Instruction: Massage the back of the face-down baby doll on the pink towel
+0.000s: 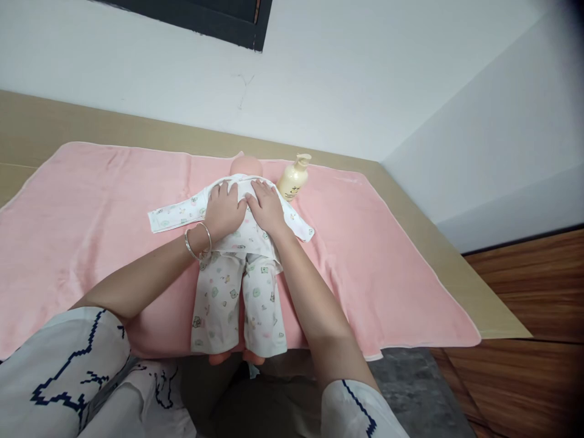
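A baby doll [246, 165] lies on a pink blanket, its feet toward me at the near edge. It wears a white printed top [246, 236] and matching trousers [221, 304]. My left hand [224, 210] rests flat on the left of the doll's upper body, fingers spread, a silver bangle at the wrist. On the right side of the upper body lies my right hand [266, 207], its fingers also stretched out. The two thumbs nearly meet in the middle. Both sleeves of the top extend outward, and the doll's hands do not show.
The pink blanket [365, 255] covers most of a light wooden table [456, 267]. A cream pump bottle [294, 177] stands to the right of the doll's head. White walls [328, 79] rise behind, and wood-grain drawers [524, 383] are at the right.
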The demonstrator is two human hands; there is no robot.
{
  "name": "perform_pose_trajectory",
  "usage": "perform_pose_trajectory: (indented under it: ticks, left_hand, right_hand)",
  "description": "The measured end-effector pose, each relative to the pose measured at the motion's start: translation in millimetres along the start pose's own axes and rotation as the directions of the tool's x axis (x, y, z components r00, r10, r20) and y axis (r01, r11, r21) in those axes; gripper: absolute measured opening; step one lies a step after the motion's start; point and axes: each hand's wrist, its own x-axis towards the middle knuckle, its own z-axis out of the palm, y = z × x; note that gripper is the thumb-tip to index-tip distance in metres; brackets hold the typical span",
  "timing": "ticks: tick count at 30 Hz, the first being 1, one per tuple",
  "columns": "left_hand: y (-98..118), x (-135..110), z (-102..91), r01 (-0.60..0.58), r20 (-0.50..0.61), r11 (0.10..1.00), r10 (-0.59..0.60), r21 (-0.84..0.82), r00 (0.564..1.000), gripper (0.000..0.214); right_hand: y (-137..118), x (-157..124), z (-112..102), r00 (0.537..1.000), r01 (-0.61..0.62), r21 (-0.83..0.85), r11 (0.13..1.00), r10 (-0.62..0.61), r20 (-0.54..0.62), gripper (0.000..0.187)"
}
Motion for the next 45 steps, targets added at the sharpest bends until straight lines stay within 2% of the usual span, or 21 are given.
perform_pose_trajectory:
  ticks: [4, 8, 11, 14, 17, 19, 22, 24, 28, 31, 34, 37, 42, 45]
  left_hand:
    - [-18, 18, -0.7, 0.001, 0.111, 1.000, 0.002, -0.026, 0.994, 0.048]
    - [-15, 18, -9.9, -0.030, 0.117, 0.999, 0.026, 0.039, 0.993, 0.047]
    - [2, 7, -17.7, -0.075, 0.087, 0.989, 0.064, 0.127, 0.994, 0.042]
    - [17, -3, -20.8, -0.101, 0.072, 0.976, 0.089, 0.193, 0.993, 0.043]
    - [16, -3, -17.3, -0.095, 0.050, 0.978, 0.087, 0.184, 0.995, 0.042]
    - [7, 4, -13.4, -0.063, 0.052, 0.988, 0.056, 0.143, 0.997, 0.043]
    - [-9, 17, -10.3, -0.027, 0.110, 0.997, 0.019, 0.071, 0.994, 0.046]
    - [-13, 21, -11.6, -0.037, 0.122, 0.998, 0.030, 0.057, 0.992, 0.047]
    - [4, 13, -20.8, -0.083, 0.130, 0.982, 0.061, 0.172, 0.990, 0.040]
    - [23, 2, -28.1, -0.137, 0.171, 0.954, 0.093, 0.266, 0.981, 0.037]
    - [31, -3, -31.2, -0.168, 0.191, 0.948, 0.118, 0.271, 0.974, 0.037]
    - [28, 1, -32.0, -0.138, 0.188, 0.957, 0.091, 0.256, 0.978, 0.037]
    - [14, 17, -32.6, -0.080, 0.233, 0.974, 0.029, 0.213, 0.972, 0.034]
    - [9, 21, -31.0, -0.086, 0.238, 0.980, 0.041, 0.180, 0.970, 0.036]
  right_hand:
    - [-28, -5, -3, 0.997, -0.069, -0.066, 0.995, 0.068, -0.023, 0.050]
    - [-49, -10, -14, 0.995, -0.080, -0.144, 0.986, 0.087, 0.042, 0.044]
    - [-40, -6, -21, 0.993, -0.060, -0.083, 0.995, 0.067, 0.096, 0.044]
    - [-14, 2, -20, 0.989, -0.088, 0.043, 0.995, 0.082, 0.120, 0.048]
    - [1, 6, -15, 0.990, -0.099, 0.080, 0.992, 0.090, 0.107, 0.052]
    - [-3, 5, -14, 0.994, -0.079, 0.023, 0.997, 0.077, 0.080, 0.050]
    - [-23, -1, -19, 0.997, -0.066, -0.116, 0.991, 0.071, 0.043, 0.042]
    - [-37, -5, -24, 0.995, -0.087, -0.189, 0.978, 0.094, 0.033, 0.037]
    - [-39, -7, -30, 0.987, -0.139, -0.205, 0.969, 0.153, 0.052, 0.036]
    - [-22, -2, -25, 0.993, -0.102, -0.116, 0.988, 0.108, 0.049, 0.039]
    - [-9, 3, -19, 0.998, -0.047, -0.074, 0.996, 0.049, 0.033, 0.041]
    - [-14, 2, -19, 0.998, -0.040, -0.124, 0.991, 0.045, 0.040, 0.043]
    - [-48, -11, -29, 0.989, -0.091, -0.286, 0.954, 0.121, 0.088, 0.039]
    - [-60, -17, -32, 0.990, -0.068, -0.308, 0.949, 0.103, 0.099, 0.037]
